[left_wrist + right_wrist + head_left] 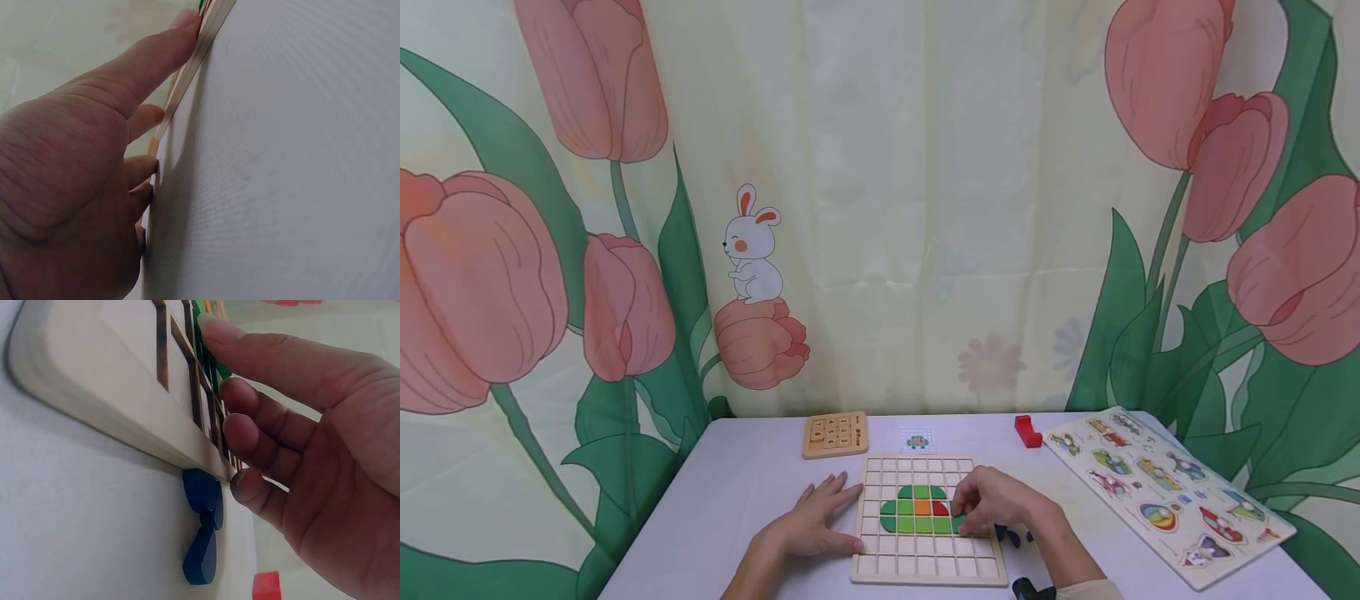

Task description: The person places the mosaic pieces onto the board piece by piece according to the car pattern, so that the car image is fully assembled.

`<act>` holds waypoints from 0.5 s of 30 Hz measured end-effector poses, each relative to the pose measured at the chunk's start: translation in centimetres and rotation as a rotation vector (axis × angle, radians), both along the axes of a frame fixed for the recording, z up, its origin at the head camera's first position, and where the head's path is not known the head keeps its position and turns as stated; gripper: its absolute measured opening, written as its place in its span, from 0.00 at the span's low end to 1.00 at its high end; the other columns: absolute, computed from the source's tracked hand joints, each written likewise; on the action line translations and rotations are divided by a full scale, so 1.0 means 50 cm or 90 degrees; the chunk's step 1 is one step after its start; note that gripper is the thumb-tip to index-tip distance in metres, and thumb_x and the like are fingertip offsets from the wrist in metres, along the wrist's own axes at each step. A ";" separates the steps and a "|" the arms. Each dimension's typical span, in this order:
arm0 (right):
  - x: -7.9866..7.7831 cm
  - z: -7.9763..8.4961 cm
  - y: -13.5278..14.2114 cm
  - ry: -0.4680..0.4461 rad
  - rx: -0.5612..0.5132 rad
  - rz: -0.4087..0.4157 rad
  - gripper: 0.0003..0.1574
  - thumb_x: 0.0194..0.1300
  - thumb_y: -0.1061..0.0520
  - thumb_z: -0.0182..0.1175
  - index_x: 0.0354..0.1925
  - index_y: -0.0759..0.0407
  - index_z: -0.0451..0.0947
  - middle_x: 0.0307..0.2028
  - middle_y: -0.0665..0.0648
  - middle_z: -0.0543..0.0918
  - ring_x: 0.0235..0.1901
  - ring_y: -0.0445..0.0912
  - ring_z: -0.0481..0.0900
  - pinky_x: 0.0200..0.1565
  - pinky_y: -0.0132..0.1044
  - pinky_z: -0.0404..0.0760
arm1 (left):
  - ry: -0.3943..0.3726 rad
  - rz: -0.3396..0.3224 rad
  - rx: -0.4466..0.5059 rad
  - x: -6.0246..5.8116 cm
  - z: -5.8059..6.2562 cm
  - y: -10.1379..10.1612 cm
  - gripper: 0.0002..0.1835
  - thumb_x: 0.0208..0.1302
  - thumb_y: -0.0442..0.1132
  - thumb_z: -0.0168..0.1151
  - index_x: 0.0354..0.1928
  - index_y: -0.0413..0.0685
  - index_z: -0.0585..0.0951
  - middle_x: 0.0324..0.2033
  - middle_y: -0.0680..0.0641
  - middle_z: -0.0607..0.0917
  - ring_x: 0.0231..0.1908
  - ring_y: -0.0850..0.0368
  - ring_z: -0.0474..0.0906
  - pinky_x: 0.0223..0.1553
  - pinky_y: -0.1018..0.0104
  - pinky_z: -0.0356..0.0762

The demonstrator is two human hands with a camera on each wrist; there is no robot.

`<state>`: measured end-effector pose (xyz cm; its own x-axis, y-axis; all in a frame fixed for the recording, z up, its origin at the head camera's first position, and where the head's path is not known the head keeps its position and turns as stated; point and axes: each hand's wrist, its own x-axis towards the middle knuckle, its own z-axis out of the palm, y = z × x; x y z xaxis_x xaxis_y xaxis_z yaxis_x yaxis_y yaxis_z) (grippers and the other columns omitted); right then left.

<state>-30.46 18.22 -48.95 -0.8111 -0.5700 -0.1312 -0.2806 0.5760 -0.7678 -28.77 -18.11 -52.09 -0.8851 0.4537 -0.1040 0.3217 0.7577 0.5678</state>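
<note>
A wooden grid board [917,568] lies on the table, with green, light-green, orange and red tiles [914,523] set in its middle cells. My left hand [811,518] rests at the board's left side, fingers spread, with the thumb touching the wooden edge. Over the right part of the pattern, my right hand [996,500] has its fingers curled. In the right wrist view, its thumb and index finger pinch a green tile [222,367] at the grid; the fingers partly cover it. Several dark blue tiles [201,492] lie by the board's right edge.
Behind the board are a wooden number puzzle [835,435] and a small pattern card [917,440]. A red block-like piece [1027,432] stands at the back right. A picture puzzle board [1165,492] covers the table's right side. Near the right forearm lies a black object [1032,590].
</note>
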 end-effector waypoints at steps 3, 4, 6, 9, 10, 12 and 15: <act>0.000 0.002 0.003 0.003 0.000 -0.001 0.09 0.56 0.63 0.78 0.35 0.54 0.90 0.25 0.49 0.82 0.29 0.43 0.75 0.31 0.30 0.73 | 0.005 -0.005 -0.005 0.000 0.004 0.000 0.51 0.54 0.69 0.74 0.78 0.60 0.68 0.81 0.38 0.58 0.82 0.35 0.47 0.79 0.29 0.37; 0.000 0.003 0.005 0.002 0.001 -0.006 0.09 0.56 0.63 0.78 0.36 0.53 0.90 0.25 0.49 0.83 0.29 0.43 0.75 0.32 0.30 0.73 | 0.005 -0.003 -0.007 0.001 0.004 -0.001 0.51 0.53 0.69 0.74 0.78 0.60 0.68 0.81 0.38 0.58 0.82 0.35 0.47 0.79 0.30 0.37; 0.001 0.005 0.011 0.003 0.003 -0.023 0.09 0.57 0.61 0.78 0.37 0.52 0.91 0.26 0.50 0.83 0.31 0.44 0.76 0.33 0.31 0.74 | 0.005 -0.004 -0.009 0.003 0.007 -0.002 0.51 0.54 0.69 0.74 0.78 0.60 0.68 0.81 0.38 0.57 0.82 0.35 0.47 0.79 0.29 0.38; 0.003 0.007 0.027 0.018 0.012 -0.059 0.09 0.59 0.60 0.77 0.40 0.51 0.91 0.29 0.51 0.84 0.33 0.46 0.77 0.34 0.32 0.75 | 0.004 -0.005 -0.004 0.006 0.008 -0.004 0.51 0.54 0.68 0.74 0.78 0.59 0.68 0.81 0.38 0.57 0.82 0.35 0.47 0.79 0.29 0.37; 0.004 0.008 0.035 0.023 0.016 -0.073 0.09 0.59 0.59 0.76 0.40 0.51 0.91 0.29 0.51 0.84 0.34 0.46 0.77 0.35 0.33 0.75 | 0.003 -0.005 -0.001 0.006 0.009 -0.004 0.51 0.54 0.68 0.74 0.78 0.59 0.68 0.81 0.38 0.57 0.82 0.35 0.46 0.79 0.29 0.37; 0.005 0.011 0.049 0.034 0.021 -0.094 0.09 0.60 0.59 0.76 0.41 0.51 0.91 0.30 0.51 0.84 0.35 0.47 0.76 0.35 0.34 0.75 | -0.002 -0.005 0.002 0.006 0.009 -0.003 0.51 0.55 0.68 0.74 0.78 0.60 0.68 0.81 0.38 0.57 0.82 0.35 0.46 0.79 0.29 0.36; 0.008 0.013 0.070 0.033 0.020 -0.115 0.10 0.60 0.61 0.76 0.42 0.52 0.90 0.31 0.52 0.84 0.36 0.48 0.76 0.36 0.35 0.77 | -0.006 -0.004 0.001 0.003 0.007 0.000 0.51 0.54 0.69 0.74 0.78 0.61 0.68 0.82 0.39 0.57 0.82 0.35 0.46 0.79 0.29 0.36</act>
<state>-30.07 21.74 -48.29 -0.9057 -0.4115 -0.1024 -0.2090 0.6434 -0.7365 -28.62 -18.12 -51.74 -0.8814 0.4589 -0.1118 0.3205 0.7549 0.5722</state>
